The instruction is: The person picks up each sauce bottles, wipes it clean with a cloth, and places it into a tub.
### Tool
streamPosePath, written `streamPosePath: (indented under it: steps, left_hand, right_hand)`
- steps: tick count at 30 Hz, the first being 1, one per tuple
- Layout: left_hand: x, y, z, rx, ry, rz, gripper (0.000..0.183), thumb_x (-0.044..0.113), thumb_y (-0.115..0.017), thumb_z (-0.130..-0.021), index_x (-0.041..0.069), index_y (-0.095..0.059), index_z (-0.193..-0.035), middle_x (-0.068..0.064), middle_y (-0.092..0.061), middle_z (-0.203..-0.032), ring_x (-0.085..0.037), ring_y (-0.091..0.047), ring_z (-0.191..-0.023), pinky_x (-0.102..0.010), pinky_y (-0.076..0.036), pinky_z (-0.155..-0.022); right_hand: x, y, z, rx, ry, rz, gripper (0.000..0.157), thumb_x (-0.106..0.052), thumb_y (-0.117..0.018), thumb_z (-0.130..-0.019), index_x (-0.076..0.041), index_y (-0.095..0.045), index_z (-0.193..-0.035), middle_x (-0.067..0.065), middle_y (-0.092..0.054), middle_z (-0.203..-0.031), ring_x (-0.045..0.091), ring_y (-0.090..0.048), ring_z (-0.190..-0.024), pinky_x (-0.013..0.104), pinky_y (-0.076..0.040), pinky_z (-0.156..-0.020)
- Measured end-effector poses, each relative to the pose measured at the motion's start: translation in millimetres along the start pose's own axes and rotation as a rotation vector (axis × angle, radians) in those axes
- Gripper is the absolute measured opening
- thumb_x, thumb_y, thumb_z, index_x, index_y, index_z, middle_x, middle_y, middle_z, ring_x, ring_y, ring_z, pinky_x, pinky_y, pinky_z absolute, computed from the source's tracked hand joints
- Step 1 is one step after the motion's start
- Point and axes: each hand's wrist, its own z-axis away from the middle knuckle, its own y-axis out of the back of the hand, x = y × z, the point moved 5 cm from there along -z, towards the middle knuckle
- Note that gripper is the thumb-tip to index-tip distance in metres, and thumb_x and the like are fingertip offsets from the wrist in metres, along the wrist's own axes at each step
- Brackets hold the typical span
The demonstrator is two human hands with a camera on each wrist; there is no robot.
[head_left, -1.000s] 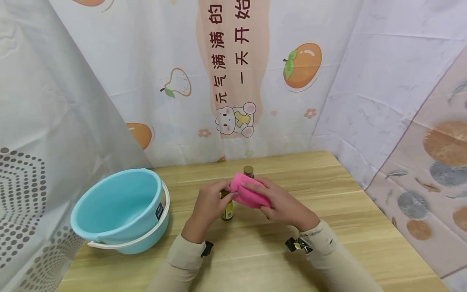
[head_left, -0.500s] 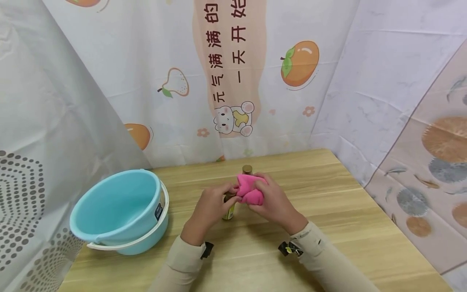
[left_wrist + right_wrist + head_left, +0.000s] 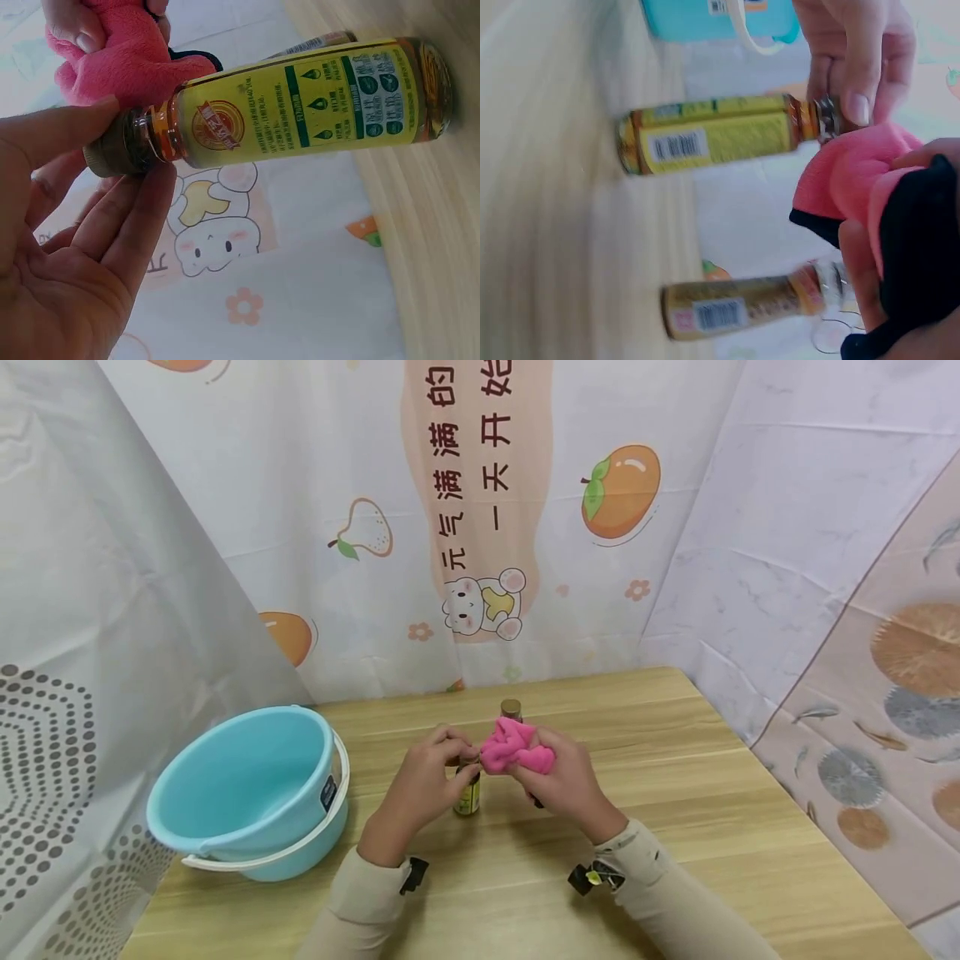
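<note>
My left hand [image 3: 420, 781] pinches the brown cap of a glass bottle with a yellow label [image 3: 467, 799], which stands upright on the table. In the left wrist view, the thumb and fingers close round the cap of this bottle [image 3: 300, 105]. My right hand [image 3: 576, 781] grips a bunched pink cloth [image 3: 513, 747] beside the cap. Black material on the cloth [image 3: 862, 161] shows in the right wrist view. Behind the cloth stands a second bottle [image 3: 511, 708], partly hidden in the head view; its brownish label [image 3: 735, 309] appears in the right wrist view.
Light blue buckets [image 3: 247, 777], seemingly nested, with white handles stand at the left of the wooden table [image 3: 712, 793]. A printed curtain [image 3: 360, 635] hangs behind the table's far edge, and more sheeting lines both sides.
The pink cloth has gone from smoothly folded to crumpled in my right hand. My left fingers have come off the cloth and shifted slightly left at the bottle's cap.
</note>
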Motion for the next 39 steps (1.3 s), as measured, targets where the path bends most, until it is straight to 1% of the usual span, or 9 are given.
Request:
streamPosePath:
  steps: [3,6,9,11,14,18,23,32,39]
  left_hand:
    - [-2.1,-0.3,0.3,0.007,0.028,0.029,0.010,0.007,-0.083,-0.087,0.009,-0.079,-0.096,0.003,-0.064,-0.103,-0.009,-0.069,-0.090,-0.021,-0.060,-0.079]
    - [-5.7,-2.2,0.2,0.017,0.070,0.063,0.009,0.007,-0.083,-0.087,0.010,-0.079,-0.094,0.004,-0.064,-0.103,-0.008,-0.070,-0.091,-0.019,-0.059,-0.080]
    - [-8.7,-4.6,0.0,0.032,0.102,0.120,0.007,0.007,-0.083,-0.087,0.009,-0.078,-0.093,0.003,-0.064,-0.103,-0.009,-0.069,-0.092,-0.019,-0.059,-0.081]
    - [-9.1,-6.9,-0.8,0.034,0.116,0.154,0.007,0.006,-0.082,-0.087,0.010,-0.078,-0.092,0.003,-0.064,-0.103,-0.009,-0.069,-0.093,-0.020,-0.060,-0.082]
    - [-8.0,-7.6,-1.8,0.033,0.128,0.137,0.007,0.008,-0.083,-0.087,0.012,-0.078,-0.091,0.005,-0.065,-0.102,-0.009,-0.069,-0.094,-0.025,-0.061,-0.083]
    - [-3.5,-2.5,-0.9,0.050,0.114,-0.019,0.009,0.013,-0.086,-0.085,0.017,-0.079,-0.087,0.008,-0.069,-0.101,-0.012,-0.069,-0.093,-0.031,-0.062,-0.081]
    - [1.7,1.4,-0.7,0.050,0.106,-0.133,0.009,0.016,-0.089,-0.083,0.018,-0.080,-0.087,0.007,-0.071,-0.102,-0.015,-0.071,-0.094,-0.033,-0.059,-0.079]
    - [13.0,3.0,-3.7,0.007,0.159,-0.184,0.008,0.016,-0.088,-0.084,0.016,-0.082,-0.090,0.005,-0.072,-0.101,-0.016,-0.071,-0.093,-0.035,-0.060,-0.081]
    - [18.4,2.2,-3.1,0.027,0.157,-0.220,0.009,0.015,-0.089,-0.083,0.016,-0.081,-0.087,0.006,-0.071,-0.096,-0.014,-0.070,-0.088,-0.033,-0.060,-0.078]
  right_hand:
    - [5,-7.5,2,0.001,-0.089,-0.149,0.027,-0.015,-0.083,-0.089,-0.008,-0.057,-0.085,0.008,-0.063,-0.065,0.017,-0.061,-0.044,0.031,-0.049,-0.038]
    - [9,-10.7,3,0.046,-0.133,-0.192,0.021,-0.010,-0.083,-0.088,-0.007,-0.064,-0.098,0.013,-0.068,-0.083,0.016,-0.063,-0.053,0.031,-0.052,-0.045]
    - [9,-12.1,2,0.090,-0.140,-0.188,0.033,-0.003,-0.082,-0.087,-0.009,-0.070,-0.118,0.015,-0.070,-0.112,0.014,-0.066,-0.068,0.028,-0.056,-0.055]
    - [1,-10.0,3,0.097,-0.121,-0.189,0.039,0.001,-0.080,-0.087,-0.007,-0.071,-0.124,0.016,-0.070,-0.122,0.013,-0.066,-0.076,0.026,-0.057,-0.061]
    - [2,-10.7,4,0.088,-0.093,-0.180,0.032,-0.007,-0.082,-0.088,-0.012,-0.076,-0.120,0.008,-0.070,-0.131,0.015,-0.068,-0.083,0.027,-0.059,-0.066]
    - [16,-18.5,6,0.081,-0.120,-0.163,0.028,-0.029,-0.090,-0.083,-0.023,-0.078,-0.107,-0.001,-0.073,-0.118,0.019,-0.069,-0.080,0.031,-0.060,-0.063]
    - [22,-24.9,10,0.063,-0.223,-0.145,0.028,-0.034,-0.091,-0.080,-0.019,-0.075,-0.097,0.006,-0.074,-0.099,0.019,-0.068,-0.077,0.030,-0.059,-0.059]
    - [27,-27.1,12,0.012,-0.257,-0.123,0.013,-0.016,-0.085,-0.085,-0.018,-0.076,-0.094,0.008,-0.070,-0.080,0.018,-0.065,-0.056,0.031,-0.054,-0.048]
    - [32,-29.0,12,-0.018,-0.288,-0.100,0.014,-0.008,-0.081,-0.084,-0.014,-0.076,-0.096,0.007,-0.070,-0.080,0.018,-0.064,-0.053,0.032,-0.055,-0.046]
